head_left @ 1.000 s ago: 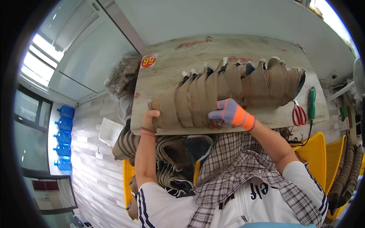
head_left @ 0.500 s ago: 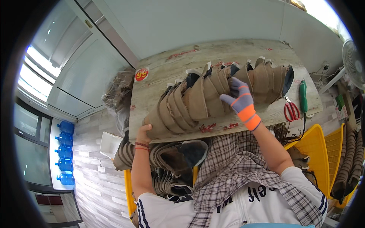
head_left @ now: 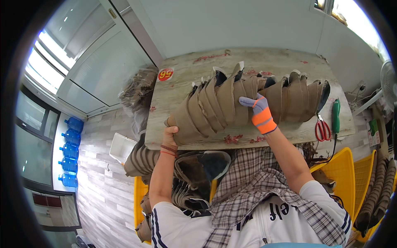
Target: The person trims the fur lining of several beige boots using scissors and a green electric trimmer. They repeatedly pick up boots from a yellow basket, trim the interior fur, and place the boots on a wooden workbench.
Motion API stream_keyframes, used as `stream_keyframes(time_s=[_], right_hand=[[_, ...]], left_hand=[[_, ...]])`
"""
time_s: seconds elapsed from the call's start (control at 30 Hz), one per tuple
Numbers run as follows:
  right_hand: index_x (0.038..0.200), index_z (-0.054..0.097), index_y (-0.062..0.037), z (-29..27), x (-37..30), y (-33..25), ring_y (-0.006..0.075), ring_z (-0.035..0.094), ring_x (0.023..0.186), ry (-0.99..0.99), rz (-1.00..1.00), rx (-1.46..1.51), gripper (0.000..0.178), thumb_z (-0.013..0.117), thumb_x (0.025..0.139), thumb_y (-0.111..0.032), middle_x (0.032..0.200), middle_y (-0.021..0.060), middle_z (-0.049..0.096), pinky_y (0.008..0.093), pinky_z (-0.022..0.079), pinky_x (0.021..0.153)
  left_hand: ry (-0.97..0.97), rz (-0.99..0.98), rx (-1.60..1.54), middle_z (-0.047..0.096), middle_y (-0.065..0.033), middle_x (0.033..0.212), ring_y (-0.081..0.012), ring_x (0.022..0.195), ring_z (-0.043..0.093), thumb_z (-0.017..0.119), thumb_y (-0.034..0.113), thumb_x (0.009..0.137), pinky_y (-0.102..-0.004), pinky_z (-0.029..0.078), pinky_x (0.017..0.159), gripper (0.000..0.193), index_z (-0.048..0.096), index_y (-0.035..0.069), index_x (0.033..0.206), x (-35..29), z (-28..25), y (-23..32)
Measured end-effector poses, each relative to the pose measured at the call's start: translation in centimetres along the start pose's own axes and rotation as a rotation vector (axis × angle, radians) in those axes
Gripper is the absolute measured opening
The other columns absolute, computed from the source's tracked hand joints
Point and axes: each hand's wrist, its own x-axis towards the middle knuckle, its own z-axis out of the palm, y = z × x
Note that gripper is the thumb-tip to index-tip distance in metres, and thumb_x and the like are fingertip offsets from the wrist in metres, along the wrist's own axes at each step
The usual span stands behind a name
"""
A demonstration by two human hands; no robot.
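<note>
A long nested stack of brown fabric shoe uppers (head_left: 217, 107), with dark lining showing at their openings, lies across the wooden-topped table (head_left: 186, 56). My bare left hand (head_left: 170, 135) is closed on the tapered left end of the stack, near the table's front edge. On my right hand (head_left: 260, 109) is a grey and orange glove. Its thumb presses on the front of an upper mid-stack, and the fingers, partly hidden, curl over that piece. To the right lie red-handled scissors (head_left: 322, 129) and a green-handled corded tool (head_left: 336, 113).
More stacked uppers (head_left: 140, 159) rest below the table's front left, over a yellow basket (head_left: 139, 192). Yellow baskets (head_left: 345, 173) also stand at the right. A plastic bag of brown pieces (head_left: 138, 89) leans by the table's left side. A white fan (head_left: 388, 82) is at far right.
My right hand has come down from hovering open over the stack and taken hold of an upper. The left hand keeps its hold. The whole view has shifted slightly.
</note>
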Motion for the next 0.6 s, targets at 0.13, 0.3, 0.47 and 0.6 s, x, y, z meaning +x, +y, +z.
stream_keyframes(time_s=[0.13,0.3,0.47,0.6], right_hand=[[0.104,0.061,0.0037,-0.7,1.0,1.7,0.0155,0.063,0.088,0.042,-0.146,-0.034,0.032,0.072,0.075,-0.002,0.098,0.0089,0.066,0.0288,0.053,0.078],[0.111,0.059,0.0024,-3.2,2.1,0.9,0.0135,0.061,0.09,-0.41,0.008,-0.309,0.038,0.072,0.075,-0.006,0.101,0.0068,0.065,0.029,0.05,0.081],[0.108,0.06,0.0024,-2.1,0.7,2.1,0.012,0.06,0.088,-0.359,-0.042,-0.239,0.04,0.076,0.074,-0.012,0.101,0.0062,0.065,0.0275,0.05,0.077],[0.112,0.057,0.0028,-1.8,0.3,1.8,0.0118,0.06,0.09,-0.147,-0.142,-0.43,0.049,0.078,0.073,-0.017,0.101,0.0073,0.065,0.0276,0.05,0.078]], left_hand=[[0.038,0.028,-0.063,0.056,-0.0165,0.119,-0.0338,0.108,0.055,0.065,0.003,0.058,-0.0439,0.046,0.095,0.071,0.046,-0.002,0.127,-1.1,1.8,-1.7],[-0.03,-0.039,0.03,0.056,-0.0165,0.12,-0.0344,0.107,0.055,0.062,0.003,0.057,-0.0441,0.046,0.095,0.073,0.045,-0.002,0.128,-1.9,1.8,-1.6],[0.055,-0.117,0.158,0.056,-0.0173,0.121,-0.0332,0.109,0.055,0.063,0.008,0.059,-0.0453,0.042,0.098,0.07,0.046,-0.003,0.126,0.0,-5.4,-0.2],[0.237,-0.06,0.295,0.058,-0.0151,0.118,-0.0287,0.107,0.056,0.068,0.012,0.07,-0.0425,0.043,0.097,0.059,0.048,-0.003,0.123,-2.9,1.0,1.1]])
